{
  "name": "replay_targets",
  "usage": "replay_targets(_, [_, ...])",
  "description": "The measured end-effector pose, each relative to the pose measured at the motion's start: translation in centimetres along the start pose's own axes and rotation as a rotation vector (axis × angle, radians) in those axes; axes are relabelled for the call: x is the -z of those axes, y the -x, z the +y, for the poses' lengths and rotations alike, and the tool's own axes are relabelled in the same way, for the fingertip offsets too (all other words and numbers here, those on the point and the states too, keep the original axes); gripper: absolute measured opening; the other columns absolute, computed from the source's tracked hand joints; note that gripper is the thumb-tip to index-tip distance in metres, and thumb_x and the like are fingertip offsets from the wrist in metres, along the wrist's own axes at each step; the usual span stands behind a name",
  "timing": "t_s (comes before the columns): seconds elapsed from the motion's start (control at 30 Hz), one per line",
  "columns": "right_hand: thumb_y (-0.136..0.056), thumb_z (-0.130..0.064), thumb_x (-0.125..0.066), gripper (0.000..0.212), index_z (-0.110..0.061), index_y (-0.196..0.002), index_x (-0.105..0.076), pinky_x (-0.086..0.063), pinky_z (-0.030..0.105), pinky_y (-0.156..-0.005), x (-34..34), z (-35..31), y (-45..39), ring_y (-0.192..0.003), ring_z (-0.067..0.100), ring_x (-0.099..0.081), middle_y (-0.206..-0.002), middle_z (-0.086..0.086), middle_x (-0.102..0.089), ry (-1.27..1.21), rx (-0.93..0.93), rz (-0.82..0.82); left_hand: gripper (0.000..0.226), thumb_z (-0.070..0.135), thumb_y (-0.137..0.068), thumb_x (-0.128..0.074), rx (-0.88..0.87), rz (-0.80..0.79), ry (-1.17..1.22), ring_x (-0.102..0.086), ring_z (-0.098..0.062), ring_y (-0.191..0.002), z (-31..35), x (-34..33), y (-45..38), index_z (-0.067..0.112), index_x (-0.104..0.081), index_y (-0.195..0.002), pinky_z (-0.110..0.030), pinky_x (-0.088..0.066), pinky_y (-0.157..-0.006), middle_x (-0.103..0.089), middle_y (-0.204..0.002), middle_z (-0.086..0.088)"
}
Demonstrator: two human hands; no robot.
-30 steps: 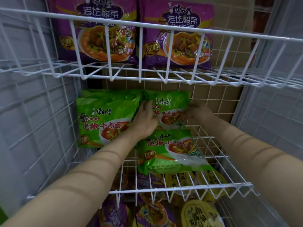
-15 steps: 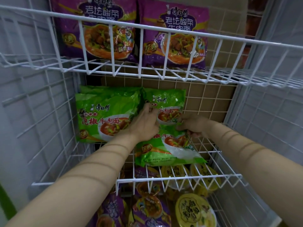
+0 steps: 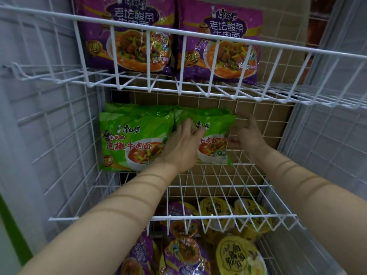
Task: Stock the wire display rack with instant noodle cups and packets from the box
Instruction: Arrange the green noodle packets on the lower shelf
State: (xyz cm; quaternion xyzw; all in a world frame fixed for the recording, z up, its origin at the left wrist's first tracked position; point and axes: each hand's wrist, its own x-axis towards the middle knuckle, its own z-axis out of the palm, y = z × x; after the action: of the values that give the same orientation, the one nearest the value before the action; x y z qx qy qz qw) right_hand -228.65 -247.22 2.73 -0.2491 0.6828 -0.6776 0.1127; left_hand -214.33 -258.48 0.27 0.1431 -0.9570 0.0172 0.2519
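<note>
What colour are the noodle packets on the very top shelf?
Purple noodle packets, with an orange noodle bowl pictured on the front. The head view shows them, behind the white wire rail.

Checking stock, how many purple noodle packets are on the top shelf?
2: left purple packet and right purple packet, upright side by side on the top shelf. More could hide behind them.

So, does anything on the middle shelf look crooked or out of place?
Nothing stands out. Both green packets stand upright side by side at the back; the left hand and right hand steady the right one.
</note>
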Motion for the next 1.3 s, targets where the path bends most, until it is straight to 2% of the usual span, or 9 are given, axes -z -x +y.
replay_targets(0.07, [-0.092,0.0,-0.049,0.025,-0.013,-0.112,-0.047,-0.044,0.023,-0.05,0.2,0.2,0.4,-0.047,0.014,-0.051,-0.054,0.002,-0.057,0.044,-0.059,-0.011,0.04,0.004,-0.086,-0.055,-0.013,-0.102,-0.013,-0.054,-0.026,-0.101,0.1,-0.2,0.0,0.014,-0.044,-0.123,-0.039,-0.051,-0.078,-0.047,-0.121,-0.011])
replay_targets(0.17, [-0.099,-0.017,-0.044,0.013,-0.01,-0.107,-0.051,-0.031,0.021,-0.051,0.3,0.2,1.1,-0.046,0.014,-0.045,-0.057,0.006,-0.05,0.119,-0.089,-0.075,0.039,0.004,-0.088,-0.052,-0.032,-0.174,-0.022,-0.059,-0.024,-0.086,0.0,-0.8,0.1,0.017,-0.039,-0.123,-0.039,-0.052,-0.071,-0.056,-0.104,-0.007])
replay_targets(0.37, [-0.1,-0.009,-0.04,0.008,-0.014,-0.095,-0.044,-0.048,0.019,-0.044,-0.5,-0.1,0.7,-0.043,0.009,-0.055,-0.076,0.006,-0.053,-0.009,-0.093,-0.016,0.064,-0.003,-0.086,-0.053,-0.01,-0.177,0.036,-0.056,-0.022,-0.075,0.1,-0.8,0.1,0.023,-0.023,-0.136,-0.033,-0.046,-0.061,-0.051,-0.088,-0.004])
replay_targets(0.47, [-0.099,0.003,-0.034,0.023,-0.017,-0.089,-0.04,-0.055,0.022,-0.057,-0.6,-0.1,0.4,-0.052,0.013,-0.063,-0.092,0.013,-0.056,-0.185,-0.125,0.034,0.075,-0.006,-0.083,-0.056,0.019,-0.229,0.084,-0.056,-0.024,-0.083,0.3,-0.8,0.1,0.024,-0.018,-0.141,-0.032,-0.047,-0.065,-0.051,-0.099,-0.007])
replay_targets(0.63, [-0.089,0.016,-0.044,0.059,-0.015,-0.137,-0.031,-0.055,0.03,-0.076,1.0,0.7,1.6,-0.083,0.02,-0.062,-0.125,0.015,-0.051,-0.149,-0.122,-0.066,0.069,0.002,-0.084,-0.058,0.024,-0.231,0.083,-0.058,-0.027,-0.088,0.2,-1.3,-0.3,0.025,-0.019,-0.136,-0.037,-0.051,-0.07,-0.053,-0.106,-0.009])
replay_targets(0.8, [-0.097,0.001,-0.041,0.038,-0.014,-0.132,-0.04,-0.053,0.035,-0.077,0.7,1.4,3.5,-0.07,0.017,-0.057,-0.104,0.008,-0.059,0.007,-0.181,-0.075,0.054,0.014,-0.087,-0.057,-0.013,-0.199,0.103,-0.06,-0.026,-0.08,-0.5,-1.4,-0.7,0.023,-0.025,-0.129,-0.04,-0.054,-0.07,-0.057,-0.092,-0.007])
replay_targets(0.93, [-0.098,-0.01,-0.044,0.032,-0.013,-0.13,-0.044,-0.051,0.028,-0.066,0.2,1.8,4.6,-0.083,0.017,-0.059,-0.119,0.008,-0.056,0.193,-0.127,-0.2,0.053,0.017,-0.089,-0.058,-0.041,-0.196,0.097,-0.059,-0.021,-0.074,-0.9,-1.4,-0.7,0.023,-0.025,-0.13,-0.033,-0.05,-0.062,-0.054,-0.081,0.0])
replay_targets(1.13, [-0.09,-0.006,-0.051,0.034,-0.006,-0.124,-0.054,-0.05,0.038,-0.088,-0.2,1.3,5.8,-0.096,0.026,-0.056,-0.113,0.014,-0.06,0.497,0.14,-0.211,0.046,0.024,-0.09,-0.059,0.07,-0.298,0.2,-0.058,-0.013,-0.077,-0.8,-0.2,-0.3,0.028,-0.038,-0.131,-0.027,-0.043,-0.066,-0.063,-0.089,0.001])
replay_targets(1.3, [-0.085,-0.012,-0.057,0.015,-0.023,-0.095,-0.058,-0.052,0.039,-0.088,-2.8,0.1,8.2,-0.099,0.03,-0.061,-0.102,0.007,-0.063,0.407,0.271,-0.309,0.015,0.023,-0.092,-0.057,0.29,0.046,0.182,-0.057,-0.021,-0.088,0.7,3.5,2.8,0.016,-0.065,-0.103,-0.025,-0.04,-0.073,-0.06,-0.091,-0.003])
